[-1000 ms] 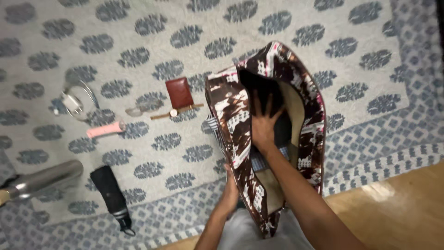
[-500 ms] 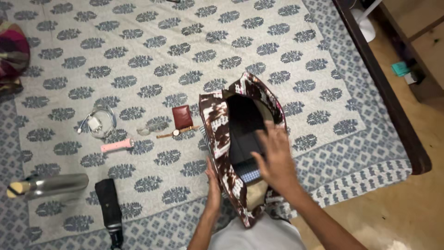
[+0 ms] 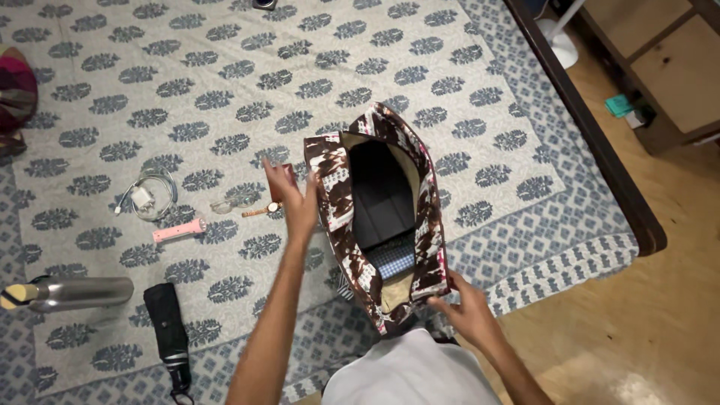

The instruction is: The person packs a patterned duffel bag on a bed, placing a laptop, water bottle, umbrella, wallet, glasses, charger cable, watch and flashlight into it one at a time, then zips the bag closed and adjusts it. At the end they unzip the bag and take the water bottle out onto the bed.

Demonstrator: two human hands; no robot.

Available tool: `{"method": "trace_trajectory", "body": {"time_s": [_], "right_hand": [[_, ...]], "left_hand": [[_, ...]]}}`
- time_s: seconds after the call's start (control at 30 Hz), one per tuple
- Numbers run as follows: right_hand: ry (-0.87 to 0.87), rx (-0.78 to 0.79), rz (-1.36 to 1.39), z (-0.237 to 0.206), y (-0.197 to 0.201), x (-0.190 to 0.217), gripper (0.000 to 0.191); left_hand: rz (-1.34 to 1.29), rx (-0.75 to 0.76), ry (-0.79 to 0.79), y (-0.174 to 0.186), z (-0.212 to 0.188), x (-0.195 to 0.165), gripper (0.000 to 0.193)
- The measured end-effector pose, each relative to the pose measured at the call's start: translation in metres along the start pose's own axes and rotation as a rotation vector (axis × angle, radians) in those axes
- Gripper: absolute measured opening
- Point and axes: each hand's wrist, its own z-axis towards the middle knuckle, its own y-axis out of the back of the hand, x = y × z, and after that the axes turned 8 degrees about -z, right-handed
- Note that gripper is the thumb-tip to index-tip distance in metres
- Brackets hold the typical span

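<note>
Two hands [image 3: 300, 201] flanking open bag [image 3: 382, 210]

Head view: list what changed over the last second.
The right hand came out of the bag and now grips its near rim. The left hand left that rim and reached to the red wallet beside the bag. The bottle, umbrella, pink stick, watch and charger lie as before.
</note>
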Motion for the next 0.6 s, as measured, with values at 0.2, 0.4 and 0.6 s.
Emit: {"method": "trace_trajectory", "body": {"time_s": [0.2,0.4,0.6], "right_hand": [[0.044,-0.209,-0.212,-0.012,-0.012,-0.016,0.028],[-0.130,-0.263,-0.025,-0.016,-0.014,-0.048,0.027],[-0.076,-0.374,0.011,-0.020,0.001,-0.088,0.021]], "left_hand": [[0.489,0.120,-0.152,-0.021,0.094,-0.001,0.063],[0.637,0.277,-0.020,-0.011,0.108,0.002,0.027],[0.736,0.341,-0.246,0.015,0.096,0.003,0.019]]}}
